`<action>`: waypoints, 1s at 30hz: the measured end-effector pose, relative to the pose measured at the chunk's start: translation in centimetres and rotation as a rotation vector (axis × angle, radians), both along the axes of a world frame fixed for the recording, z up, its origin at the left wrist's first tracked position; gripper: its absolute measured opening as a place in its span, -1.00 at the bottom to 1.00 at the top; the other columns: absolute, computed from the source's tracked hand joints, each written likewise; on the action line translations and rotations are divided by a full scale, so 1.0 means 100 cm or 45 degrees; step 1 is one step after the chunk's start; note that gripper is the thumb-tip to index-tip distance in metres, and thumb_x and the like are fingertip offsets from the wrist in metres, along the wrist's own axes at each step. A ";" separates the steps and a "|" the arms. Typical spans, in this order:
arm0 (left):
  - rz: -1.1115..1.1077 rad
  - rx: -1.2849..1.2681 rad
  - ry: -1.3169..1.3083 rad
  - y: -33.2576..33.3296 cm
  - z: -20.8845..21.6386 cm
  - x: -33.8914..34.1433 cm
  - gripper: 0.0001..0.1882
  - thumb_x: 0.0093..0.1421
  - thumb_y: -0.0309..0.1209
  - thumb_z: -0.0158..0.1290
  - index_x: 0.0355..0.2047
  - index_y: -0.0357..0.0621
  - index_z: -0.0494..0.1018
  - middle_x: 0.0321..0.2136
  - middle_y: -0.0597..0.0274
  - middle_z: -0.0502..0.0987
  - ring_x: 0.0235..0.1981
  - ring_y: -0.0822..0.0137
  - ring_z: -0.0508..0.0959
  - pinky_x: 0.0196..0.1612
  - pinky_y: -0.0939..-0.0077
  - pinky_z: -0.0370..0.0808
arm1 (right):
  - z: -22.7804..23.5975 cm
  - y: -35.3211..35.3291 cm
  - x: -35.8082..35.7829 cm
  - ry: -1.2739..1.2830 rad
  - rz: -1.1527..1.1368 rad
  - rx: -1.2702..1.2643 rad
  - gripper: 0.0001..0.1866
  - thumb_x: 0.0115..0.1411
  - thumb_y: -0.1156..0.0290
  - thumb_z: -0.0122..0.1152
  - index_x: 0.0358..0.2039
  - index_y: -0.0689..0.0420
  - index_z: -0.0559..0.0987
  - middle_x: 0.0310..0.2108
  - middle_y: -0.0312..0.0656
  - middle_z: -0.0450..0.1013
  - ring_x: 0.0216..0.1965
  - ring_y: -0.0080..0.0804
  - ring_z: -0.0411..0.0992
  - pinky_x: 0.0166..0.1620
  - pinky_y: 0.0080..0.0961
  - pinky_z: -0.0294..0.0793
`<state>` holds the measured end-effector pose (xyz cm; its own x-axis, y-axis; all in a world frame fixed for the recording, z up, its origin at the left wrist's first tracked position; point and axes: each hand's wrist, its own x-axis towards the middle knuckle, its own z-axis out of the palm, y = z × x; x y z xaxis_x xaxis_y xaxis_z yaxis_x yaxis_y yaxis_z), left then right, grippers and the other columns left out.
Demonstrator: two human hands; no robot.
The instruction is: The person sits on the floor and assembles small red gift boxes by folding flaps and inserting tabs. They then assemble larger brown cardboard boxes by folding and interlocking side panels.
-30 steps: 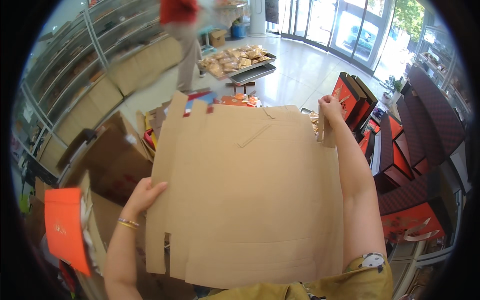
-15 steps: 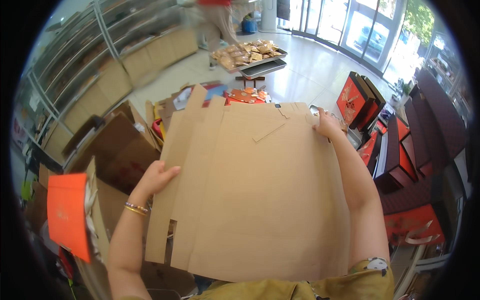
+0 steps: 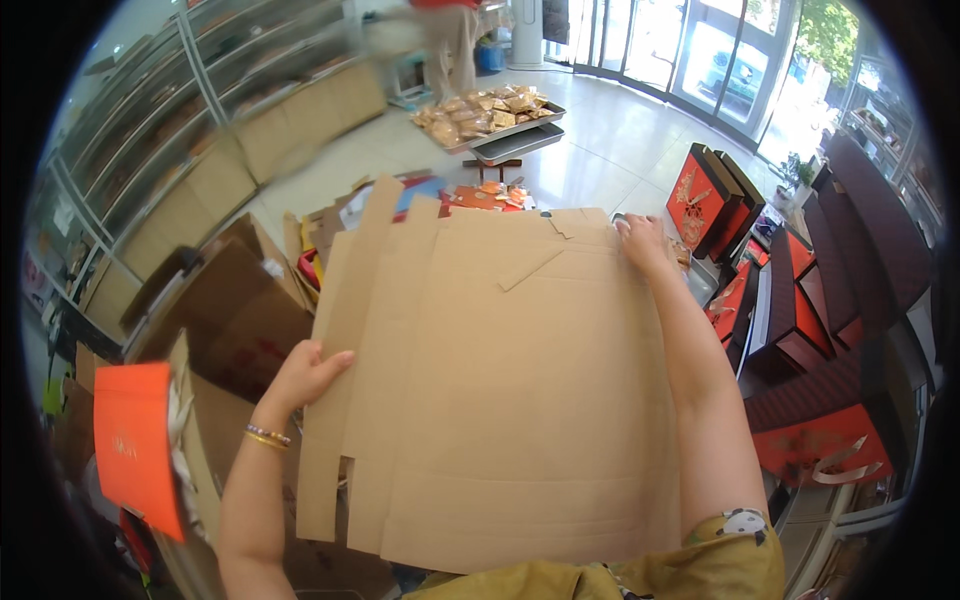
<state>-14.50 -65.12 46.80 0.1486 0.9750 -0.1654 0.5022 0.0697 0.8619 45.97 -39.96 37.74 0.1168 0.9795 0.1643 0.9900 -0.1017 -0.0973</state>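
A large flat sheet of brown cardboard (image 3: 530,370) with fold lines, slots and a long side flap spans the space in front of me. My left hand (image 3: 312,374) grips its left edge, thumb on top and the other fingers hidden underneath. At the far right corner my right hand (image 3: 643,240) is closed around the edge. Beneath the sheet, whatever supports it is mostly covered.
Left stand an open brown carton (image 3: 220,310) and an orange-red box (image 3: 136,445). Red and dark gift boxes (image 3: 692,200) crowd the right. Beyond, a tray of wrapped packets (image 3: 480,115) sits before a person (image 3: 450,55). Shelves (image 3: 150,110) line the far left.
The cardboard and my right hand have shifted slightly left in the view. My left hand sits a little lower, still on the edge. The person beyond the tray has changed posture.
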 end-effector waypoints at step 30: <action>0.198 -0.194 0.097 -0.029 0.024 -0.027 -0.67 0.41 -0.34 0.20 0.03 -0.36 0.64 -0.22 0.22 0.74 -0.25 0.47 0.69 -0.15 0.46 0.63 | 0.035 -0.070 -0.039 0.045 0.219 0.002 -0.18 0.25 -0.04 0.42 0.39 0.19 0.45 0.27 0.24 0.49 0.35 0.11 0.43 0.31 -0.08 0.46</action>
<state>-17.22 -68.02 49.17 -0.0200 0.9480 -0.3178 0.5386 0.2779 0.7954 42.04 -47.01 41.25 -0.0464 0.9852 0.1649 0.9888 0.0687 -0.1324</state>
